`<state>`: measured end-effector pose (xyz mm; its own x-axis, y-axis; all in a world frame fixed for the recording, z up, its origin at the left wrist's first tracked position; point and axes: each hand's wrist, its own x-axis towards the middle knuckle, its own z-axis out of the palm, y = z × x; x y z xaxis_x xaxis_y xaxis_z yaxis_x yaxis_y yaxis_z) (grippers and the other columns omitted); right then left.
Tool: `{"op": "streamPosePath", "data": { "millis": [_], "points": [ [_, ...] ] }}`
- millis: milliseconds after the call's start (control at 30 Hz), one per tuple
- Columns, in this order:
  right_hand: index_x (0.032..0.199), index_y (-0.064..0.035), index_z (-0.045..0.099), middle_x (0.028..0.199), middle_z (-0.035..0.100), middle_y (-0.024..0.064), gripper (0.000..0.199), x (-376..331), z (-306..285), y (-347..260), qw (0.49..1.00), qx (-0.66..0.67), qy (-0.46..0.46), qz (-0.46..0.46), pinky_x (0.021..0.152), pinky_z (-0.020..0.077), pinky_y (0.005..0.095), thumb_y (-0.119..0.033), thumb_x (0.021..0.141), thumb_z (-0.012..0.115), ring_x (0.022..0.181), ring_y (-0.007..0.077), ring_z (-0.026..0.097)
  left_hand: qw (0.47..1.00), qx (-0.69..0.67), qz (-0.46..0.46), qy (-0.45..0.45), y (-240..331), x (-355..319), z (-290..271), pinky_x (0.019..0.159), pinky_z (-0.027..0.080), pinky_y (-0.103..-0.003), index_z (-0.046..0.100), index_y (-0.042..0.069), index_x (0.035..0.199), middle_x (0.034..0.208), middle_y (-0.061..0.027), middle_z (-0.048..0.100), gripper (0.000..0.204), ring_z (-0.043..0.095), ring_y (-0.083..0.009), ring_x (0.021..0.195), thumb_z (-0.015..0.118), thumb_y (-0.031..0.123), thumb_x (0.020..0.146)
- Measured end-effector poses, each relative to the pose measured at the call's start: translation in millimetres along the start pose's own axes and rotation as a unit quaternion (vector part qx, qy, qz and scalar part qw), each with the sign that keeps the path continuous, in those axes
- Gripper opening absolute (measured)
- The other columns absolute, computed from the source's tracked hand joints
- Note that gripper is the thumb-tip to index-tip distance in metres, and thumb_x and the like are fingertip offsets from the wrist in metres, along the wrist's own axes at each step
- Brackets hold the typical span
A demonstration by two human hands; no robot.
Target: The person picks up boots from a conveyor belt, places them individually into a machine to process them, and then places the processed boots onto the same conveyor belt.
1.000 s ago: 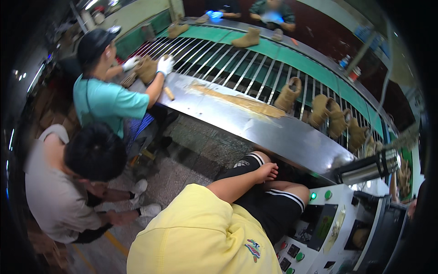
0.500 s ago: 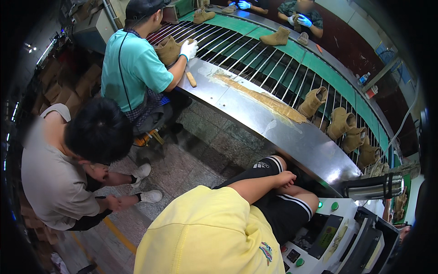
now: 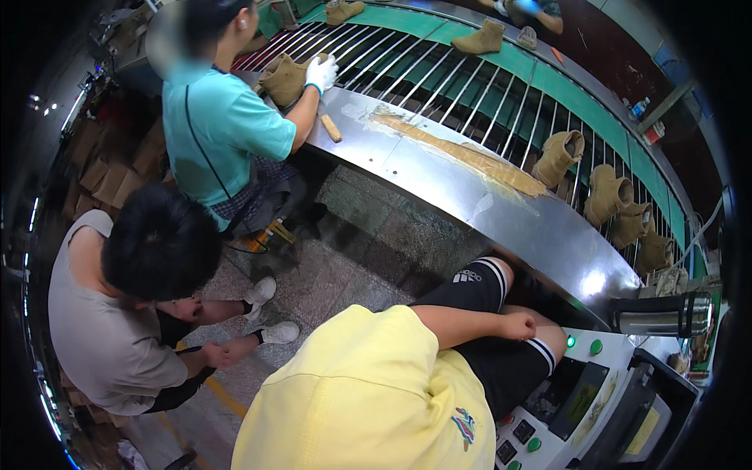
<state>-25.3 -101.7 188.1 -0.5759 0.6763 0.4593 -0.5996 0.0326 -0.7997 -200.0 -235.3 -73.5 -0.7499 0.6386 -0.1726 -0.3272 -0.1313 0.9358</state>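
My left hand (image 3: 518,326) rests on my black-shorted thigh, its fingers curled into a loose fist. Nothing shows in it. My bare left forearm comes across from my yellow shirt (image 3: 337,392). My right hand is out of view. Nearest to the left hand are the metal edge of the workbench (image 3: 501,211) and a white control panel (image 3: 599,392) with green buttons and a lit green lamp. A steel flask with black bands (image 3: 658,315) lies by the bench's right end.
A person in teal (image 3: 223,133) handles a tan boot (image 3: 283,81) with a white glove. Another in grey (image 3: 110,313) sits bent over at left. Tan boots (image 3: 558,157) stand along the curved rod conveyor (image 3: 462,102). A wooden-handled tool (image 3: 330,128) lies on the bench.
My view has shifted, so the bench, boots and panel appear further right. My left hand still rests on my thigh. The person in teal keeps a gloved hand at the boot.
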Motion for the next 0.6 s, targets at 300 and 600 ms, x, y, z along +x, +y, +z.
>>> {"op": "streamPosePath", "data": {
  "millis": [300,600],
  "points": [
    [0.100,-0.0032,0.068,0.096,0.064,0.0158,0.036,52,-18,-3,0.998,0.036,0.017,-0.038,0.072,0.0488,0.0375,-0.016,0.066,0.065,0.088,0.0272,0.060,0.952,-0.130,0.140,-0.239,163,-55,39,0.092,0.045,-0.032,0.038,-0.001,0.137,0.121,-0.0138,0.059,0.082,0.055,-0.0211,0.111,0.081,0.026,0.073],
    [0.126,0.0041,0.051,0.124,0.056,0.0189,0.064,64,130,101,0.772,-0.323,-0.508,0.206,0.103,0.0344,0.0423,-0.025,0.075,0.076,0.118,0.0313,0.050,0.826,-0.553,0.103,0.001,178,-99,-120,0.098,0.045,-0.049,0.048,0.001,0.129,0.125,-0.0171,0.057,0.062,0.057,-0.0306,0.114,0.067,0.023,0.075]
  ]
}}
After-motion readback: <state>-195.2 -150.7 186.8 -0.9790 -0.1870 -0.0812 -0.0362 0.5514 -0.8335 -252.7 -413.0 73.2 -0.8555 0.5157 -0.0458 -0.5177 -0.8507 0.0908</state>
